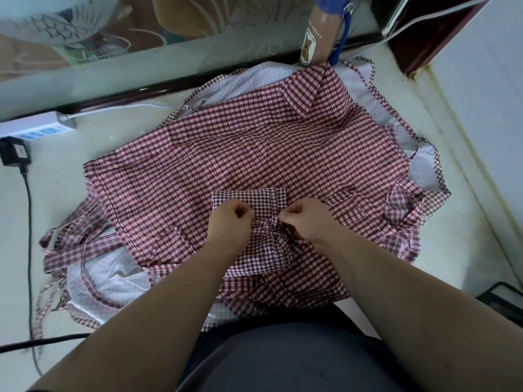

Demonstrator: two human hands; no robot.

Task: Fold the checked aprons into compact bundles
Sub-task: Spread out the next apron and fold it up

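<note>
As the left hand [229,219] and right hand [308,222] each pinched the strap [268,224], curled tight, one folded bundle [246,198] lay just beyond them atop heaped aprons [254,142] on the tabletop [56,216]; one bottle [315,38] stood behind.

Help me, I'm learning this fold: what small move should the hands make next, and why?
Probably draw the hands apart to tighten the tie: the left hand and right hand each pinch the checked strap at a loose knot against the small folded apron bundle, which looks otherwise finished, lying on the spread aprons.
</note>
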